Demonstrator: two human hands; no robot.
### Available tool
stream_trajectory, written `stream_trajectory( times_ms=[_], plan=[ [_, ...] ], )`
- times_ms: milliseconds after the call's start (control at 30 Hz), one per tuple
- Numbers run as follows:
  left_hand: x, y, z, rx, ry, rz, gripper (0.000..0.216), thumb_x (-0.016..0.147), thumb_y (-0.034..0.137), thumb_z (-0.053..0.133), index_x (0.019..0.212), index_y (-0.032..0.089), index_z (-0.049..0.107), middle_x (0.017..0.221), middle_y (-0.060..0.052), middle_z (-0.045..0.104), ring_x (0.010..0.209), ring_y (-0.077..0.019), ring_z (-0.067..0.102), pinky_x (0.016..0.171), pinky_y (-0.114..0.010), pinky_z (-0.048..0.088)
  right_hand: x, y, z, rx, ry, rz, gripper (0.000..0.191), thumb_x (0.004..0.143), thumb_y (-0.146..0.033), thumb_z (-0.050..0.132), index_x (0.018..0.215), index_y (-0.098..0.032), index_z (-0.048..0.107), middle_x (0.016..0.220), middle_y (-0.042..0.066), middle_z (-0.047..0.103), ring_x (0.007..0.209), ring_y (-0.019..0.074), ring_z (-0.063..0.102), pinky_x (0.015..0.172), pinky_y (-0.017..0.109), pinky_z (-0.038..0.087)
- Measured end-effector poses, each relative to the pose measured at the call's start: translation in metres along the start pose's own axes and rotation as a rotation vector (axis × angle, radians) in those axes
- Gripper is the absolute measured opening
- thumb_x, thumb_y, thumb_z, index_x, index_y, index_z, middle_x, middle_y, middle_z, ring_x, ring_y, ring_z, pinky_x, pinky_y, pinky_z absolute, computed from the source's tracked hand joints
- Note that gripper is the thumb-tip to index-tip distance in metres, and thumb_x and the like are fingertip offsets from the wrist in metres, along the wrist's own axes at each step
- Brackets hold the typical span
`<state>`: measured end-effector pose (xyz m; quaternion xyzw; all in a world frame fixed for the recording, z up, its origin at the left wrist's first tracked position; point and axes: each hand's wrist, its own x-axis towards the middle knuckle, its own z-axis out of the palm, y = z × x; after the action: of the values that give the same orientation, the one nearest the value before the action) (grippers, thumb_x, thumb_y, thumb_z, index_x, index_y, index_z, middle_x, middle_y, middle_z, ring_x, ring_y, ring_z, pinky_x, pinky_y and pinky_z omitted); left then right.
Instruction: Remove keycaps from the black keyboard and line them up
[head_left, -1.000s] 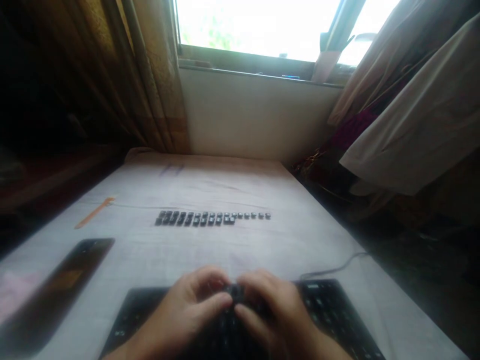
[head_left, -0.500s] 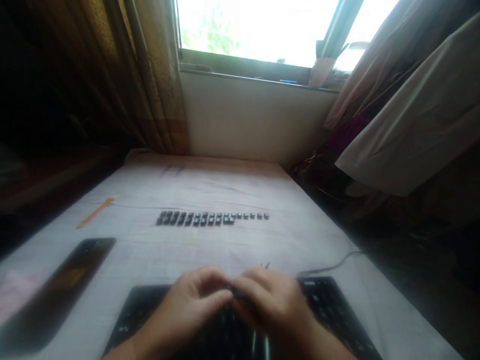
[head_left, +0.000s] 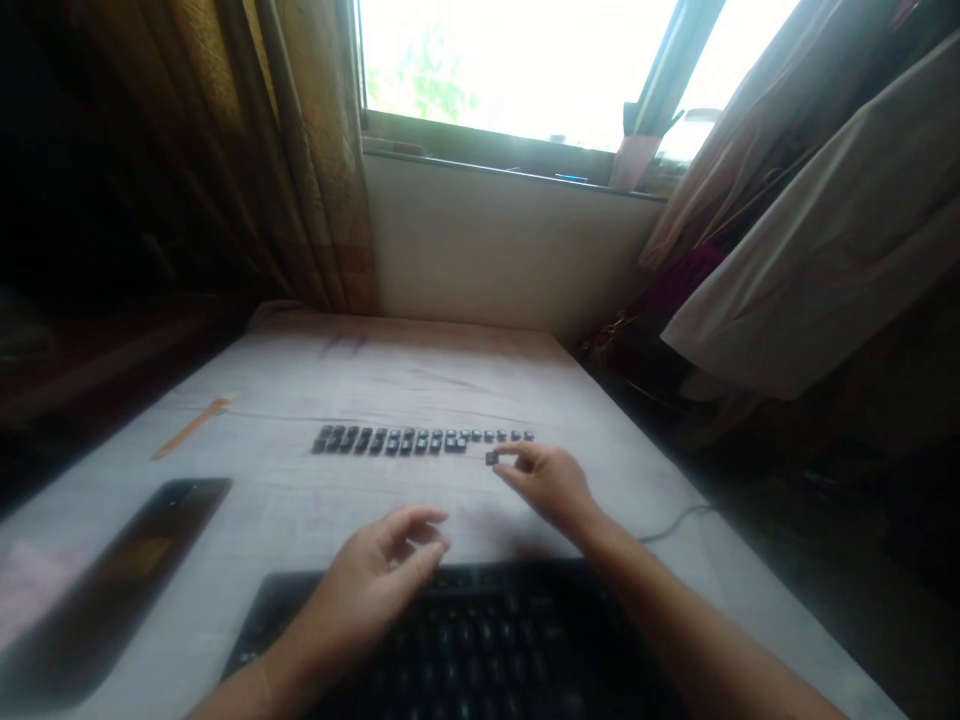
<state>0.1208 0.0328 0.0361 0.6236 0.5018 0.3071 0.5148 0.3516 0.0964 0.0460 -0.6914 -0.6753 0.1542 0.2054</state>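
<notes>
A small black keycap [head_left: 492,458] is pinched between the thumb and finger of my right hand [head_left: 546,480], just in front of the right part of two rows of keycaps [head_left: 390,440]. The back row reaches farther right than the front one. My left hand [head_left: 397,555] hovers over the back edge of a black keyboard [head_left: 480,640], its fingers curved and apart from the thumb, with nothing visible between them. My forearms cover parts of the keyboard's left and right sides.
On the left of the cloth-covered table [head_left: 285,380] lie a dark phone [head_left: 142,560], an orange strip [head_left: 191,428] and a pink cloth [head_left: 34,590]. A cable [head_left: 679,522] runs to the right edge. Hanging clothes [head_left: 810,250] and a curtain [head_left: 322,170] flank the window.
My hands have parted. The right one has moved forward to the rows, carrying a keycap, while the left stays above the keyboard with its fingers now free.
</notes>
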Motion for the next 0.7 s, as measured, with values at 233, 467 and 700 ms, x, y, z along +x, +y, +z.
stream_trajectory(
  times_ms=[233,467,700],
  plan=[
    [0.004,-0.016,0.002,0.056,-0.019,0.027,0.034,0.085,0.044,0.057,0.110,0.023,0.065,0.097,-0.007,0.073,0.090,-0.0240,0.066,0.082,-0.037,0.051,0.032,-0.007,0.019,-0.137,-0.051,0.065,0.026,0.077,-0.036,0.066,0.102,-0.034,0.074,0.085,0.000,0.075,0.079,0.0203,0.067,0.070,0.029,0.047],
    [0.005,-0.013,0.002,0.103,-0.043,0.036,0.033,0.085,0.042,0.055,0.109,0.023,0.066,0.094,-0.005,0.074,0.086,-0.0234,0.067,0.079,-0.035,0.052,0.044,-0.010,0.026,-0.204,-0.051,0.087,0.029,0.079,-0.039,0.064,0.106,-0.036,0.072,0.092,0.000,0.076,0.085,0.0212,0.068,0.075,0.030,0.048],
    [0.004,-0.016,0.002,0.108,-0.062,0.040,0.031,0.087,0.042,0.054,0.111,0.025,0.064,0.095,-0.004,0.074,0.088,-0.0227,0.068,0.082,-0.035,0.051,0.049,-0.015,0.026,-0.260,-0.068,0.094,0.029,0.079,-0.039,0.063,0.106,-0.036,0.072,0.101,0.001,0.075,0.093,0.0230,0.068,0.077,0.030,0.049]
  ],
)
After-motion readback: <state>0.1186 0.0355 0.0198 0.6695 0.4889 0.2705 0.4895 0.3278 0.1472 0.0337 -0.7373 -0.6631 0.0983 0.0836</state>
